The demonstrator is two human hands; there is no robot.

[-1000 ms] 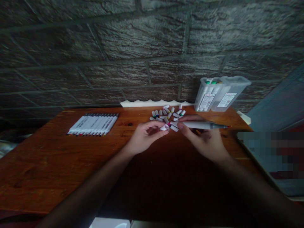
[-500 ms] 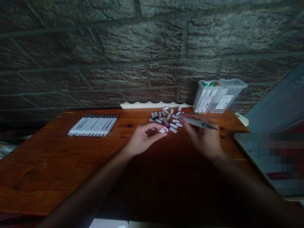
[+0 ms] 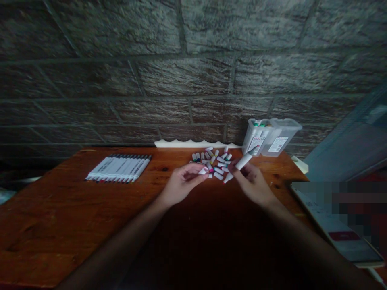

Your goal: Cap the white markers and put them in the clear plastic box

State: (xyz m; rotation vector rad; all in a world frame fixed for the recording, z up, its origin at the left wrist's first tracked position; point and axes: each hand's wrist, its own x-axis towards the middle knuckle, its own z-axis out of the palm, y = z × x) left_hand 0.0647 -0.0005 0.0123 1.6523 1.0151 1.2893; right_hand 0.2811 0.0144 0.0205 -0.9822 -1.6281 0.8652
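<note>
Between the thumb and fingers of my left hand [image 3: 180, 183] is a white marker cap [image 3: 203, 170], its open end towards the right. My right hand [image 3: 253, 181] grips an uncapped white marker [image 3: 243, 161] in its fingers; it slants, one reddish tip at the upper right and the other end low at the left. Loose marker caps [image 3: 218, 176] with coloured ends lie in a pile just behind and between both hands. On the left side of the table, several white markers [image 3: 119, 167] lie side by side in a row.
Two clear plastic marker cases [image 3: 277, 141] stand at the back right of the wooden table [image 3: 60, 217], the left one holding markers. A wavy white strip [image 3: 193, 144] runs along the stone-patterned wall [image 3: 136, 76]. At the right edge lies a tablet-like device [image 3: 347, 229].
The marker in my right hand has turned from nearly level to slanting, with its reddish tip now upward. My left hand still holds the cap. The camera view has tilted up slightly.
</note>
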